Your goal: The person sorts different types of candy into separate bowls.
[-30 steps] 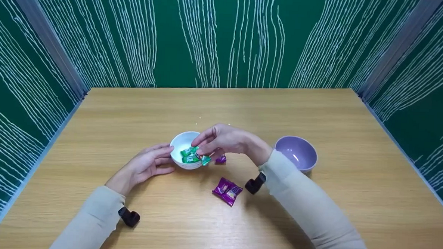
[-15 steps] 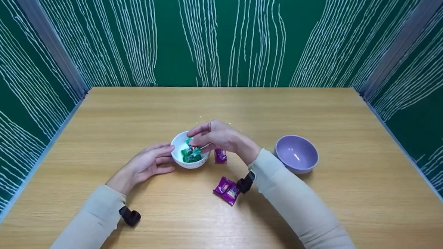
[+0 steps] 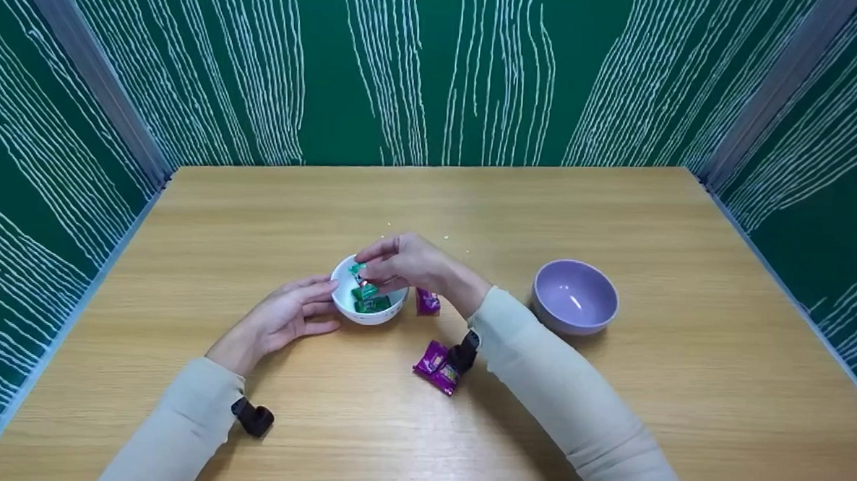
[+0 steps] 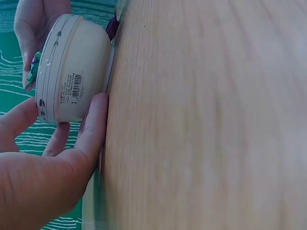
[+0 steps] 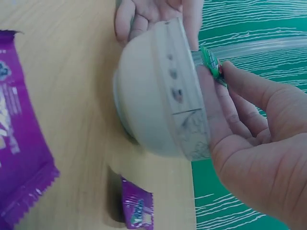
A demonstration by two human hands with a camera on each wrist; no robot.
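Observation:
A white bowl [image 3: 346, 279] with a printed rim band stands upright on the wooden table, holding a few green-wrapped candies [image 3: 373, 304]. My left hand [image 3: 291, 318] steadies the bowl from the left, fairly straight fingers touching its wall; in the left wrist view the bowl [image 4: 79, 72] shows a barcode label. Over the bowl's right rim reaches my right hand [image 3: 407, 263], pinching a green-wrapped candy [image 5: 211, 63] between thumb and fingers just above the opening. Part of the bowl's inside is hidden by that hand.
A purple bowl [image 3: 574, 299] is to the right. One purple packet [image 3: 427, 302] lies just right of the white bowl; more purple packaging [image 3: 432, 360] lies nearer, partly behind the right wrist camera [image 3: 463, 352]. Tiny white specks dot the table behind. Green walls surround the table.
My right hand has moved left and further over the white bowl, carrying the pinched candy above the others. My left hand has stayed against the bowl.

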